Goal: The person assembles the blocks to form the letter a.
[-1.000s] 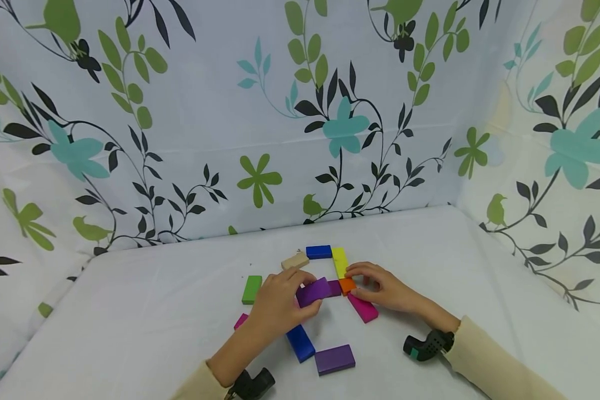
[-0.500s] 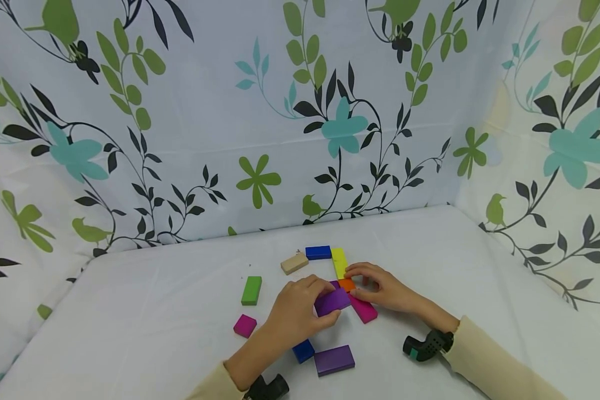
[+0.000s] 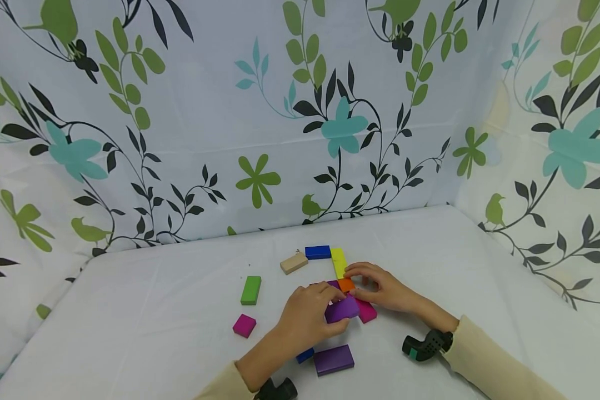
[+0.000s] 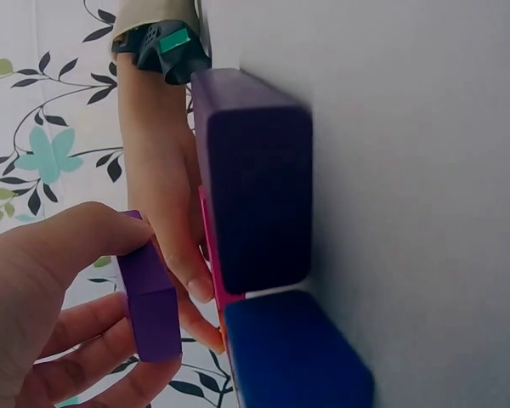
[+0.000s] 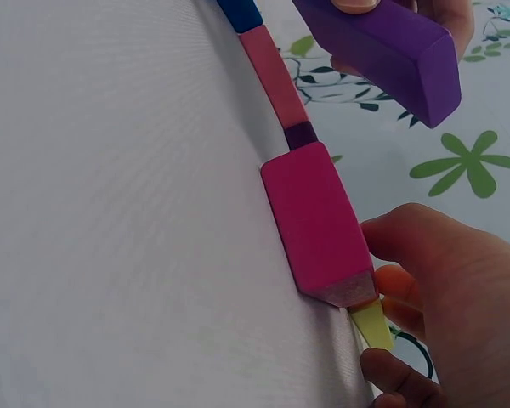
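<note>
My left hand (image 3: 307,314) pinches a purple block (image 3: 342,310) between thumb and fingers, raised above the table. In the left wrist view that purple block (image 4: 153,297) is tilted, with the thumb on one side and fingers on the other. My right hand (image 3: 387,289) has thumb and fingertips on either side of a small orange block (image 3: 346,285). Around it lie a yellow block (image 3: 338,262), a darker purple block (image 3: 334,284) partly behind my left hand, and a magenta block (image 3: 366,311), partly covered by the raised one.
A blue block (image 3: 318,252) and a plain wood block (image 3: 294,263) lie at the back. Leftward are a green block (image 3: 251,290) and a pink block (image 3: 244,326). Nearer me, a second blue block (image 3: 305,355), mostly hidden, meets a dark purple block (image 3: 334,360).
My left hand has carried the purple block rightward and slightly toward me, to over the magenta block. It uncovers the pink block and hides more of the near blue one. My right hand stays put.
</note>
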Demonstrator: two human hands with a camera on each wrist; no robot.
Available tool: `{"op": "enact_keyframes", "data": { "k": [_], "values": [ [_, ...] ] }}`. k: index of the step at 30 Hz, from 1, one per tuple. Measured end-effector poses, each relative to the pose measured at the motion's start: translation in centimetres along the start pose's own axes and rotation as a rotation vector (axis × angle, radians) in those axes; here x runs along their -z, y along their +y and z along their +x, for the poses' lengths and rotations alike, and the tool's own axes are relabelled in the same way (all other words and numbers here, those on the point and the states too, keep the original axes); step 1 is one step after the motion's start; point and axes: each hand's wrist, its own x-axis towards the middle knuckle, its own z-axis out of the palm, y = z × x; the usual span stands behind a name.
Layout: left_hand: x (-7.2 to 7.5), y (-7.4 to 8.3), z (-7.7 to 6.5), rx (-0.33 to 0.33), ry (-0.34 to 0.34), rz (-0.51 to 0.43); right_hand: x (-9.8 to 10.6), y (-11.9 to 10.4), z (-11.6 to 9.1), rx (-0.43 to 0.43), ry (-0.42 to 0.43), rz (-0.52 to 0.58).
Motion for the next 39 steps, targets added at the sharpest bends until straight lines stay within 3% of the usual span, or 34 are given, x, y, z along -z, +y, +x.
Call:
{"op": "enact_keyframes", "data": {
  "k": [7,15,27,35,39],
  "values": [
    [-0.6,0.4,0.1,-0.007,-0.012,0.029,0.0,-0.1,0.0,0.006,0.001,-0.013],
    [-1.0,0.9,0.1,0.019,-0.058,-0.078,0.1,0.0,0.0,-0.012,0.001,-0.019],
    [-1.4,1.2,0.0,0.051,-0.131,-0.111,0.0,0.0,0.1,-0.01,0.0,-0.007],
    [-2.0,1.3,0.0,0.025,-0.108,-0.093,0.0,-0.1,0.1,0.003,0.013,-0.015],
    [-2.1,1.5,0.0,0.031,-0.135,-0.115,0.0,0.0,0.1,0.006,0.01,-0.014]
  ]
}}
